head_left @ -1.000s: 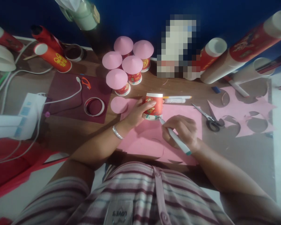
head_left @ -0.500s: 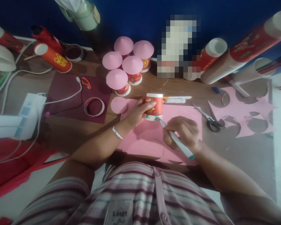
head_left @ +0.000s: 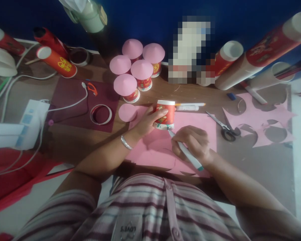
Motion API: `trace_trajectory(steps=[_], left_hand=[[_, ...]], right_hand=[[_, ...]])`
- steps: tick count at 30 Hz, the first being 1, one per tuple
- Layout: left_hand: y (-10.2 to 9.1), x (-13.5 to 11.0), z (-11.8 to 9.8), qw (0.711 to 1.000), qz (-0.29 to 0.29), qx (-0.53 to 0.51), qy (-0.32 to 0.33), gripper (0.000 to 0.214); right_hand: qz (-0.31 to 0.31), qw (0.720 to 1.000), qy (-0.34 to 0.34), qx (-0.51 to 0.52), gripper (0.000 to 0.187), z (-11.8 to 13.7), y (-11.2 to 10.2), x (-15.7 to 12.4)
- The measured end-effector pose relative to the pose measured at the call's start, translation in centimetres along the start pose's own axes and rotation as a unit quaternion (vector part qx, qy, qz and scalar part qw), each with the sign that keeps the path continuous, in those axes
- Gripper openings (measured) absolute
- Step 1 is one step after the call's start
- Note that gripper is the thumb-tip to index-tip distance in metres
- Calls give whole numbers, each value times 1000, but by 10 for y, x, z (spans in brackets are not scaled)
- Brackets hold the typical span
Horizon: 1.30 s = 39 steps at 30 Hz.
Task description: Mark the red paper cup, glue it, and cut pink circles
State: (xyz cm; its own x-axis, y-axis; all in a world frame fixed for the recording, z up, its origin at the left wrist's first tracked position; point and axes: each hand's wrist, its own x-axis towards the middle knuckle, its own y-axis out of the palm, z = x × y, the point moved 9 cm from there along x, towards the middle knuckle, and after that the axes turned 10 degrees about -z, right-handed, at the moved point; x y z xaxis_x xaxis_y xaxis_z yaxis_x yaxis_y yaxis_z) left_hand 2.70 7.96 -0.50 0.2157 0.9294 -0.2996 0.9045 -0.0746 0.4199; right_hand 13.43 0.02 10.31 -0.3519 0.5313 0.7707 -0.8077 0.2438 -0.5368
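Observation:
My left hand (head_left: 150, 120) is closed around a red-and-white paper tube (head_left: 168, 113), its thumb across the front. Green marks run along the tube's white lower band. In my right hand (head_left: 193, 142) is a white marker (head_left: 190, 155) with a green end, its tip close to the band; I cannot tell if they touch. Beneath both hands lies a sheet of pink paper (head_left: 155, 154). A pink paper disc (head_left: 127, 112) sits left of my left hand. Beyond it stand several red tubes topped with pink paper cones (head_left: 141, 69).
Scissors (head_left: 225, 130) lie right of the pink sheet, beside a cut-out pink scrap (head_left: 259, 120). Two pens (head_left: 188, 107) lie behind the held tube. A tube ring (head_left: 101, 114) rests on a dark red sheet (head_left: 72, 100). A power strip (head_left: 32, 124) with cables occupies the left.
My right hand and the marker have shifted slightly left and down. More green shows at the right of the tube's white band. My left hand has barely moved.

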Motion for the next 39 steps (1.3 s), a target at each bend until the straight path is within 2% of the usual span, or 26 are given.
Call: trace_trajectory(steps=[12,25,30,39], left_hand=[[3,-1,-6,999,10,33,22,30],[-1,-1,1,1000,-9,15,9,27],[0,-1,5,1000,3,-1,-5,24],[-2,0,1,1000,-9,15,9,29]], right_hand=[[7,1000,11,-6,22,-3,2,-1],[8,1000,-1,-8,22,-2,4,-1],[7,1000,-3,-6,23,-1,5,1],[18,997,-16,69,19,4,1,-2]])
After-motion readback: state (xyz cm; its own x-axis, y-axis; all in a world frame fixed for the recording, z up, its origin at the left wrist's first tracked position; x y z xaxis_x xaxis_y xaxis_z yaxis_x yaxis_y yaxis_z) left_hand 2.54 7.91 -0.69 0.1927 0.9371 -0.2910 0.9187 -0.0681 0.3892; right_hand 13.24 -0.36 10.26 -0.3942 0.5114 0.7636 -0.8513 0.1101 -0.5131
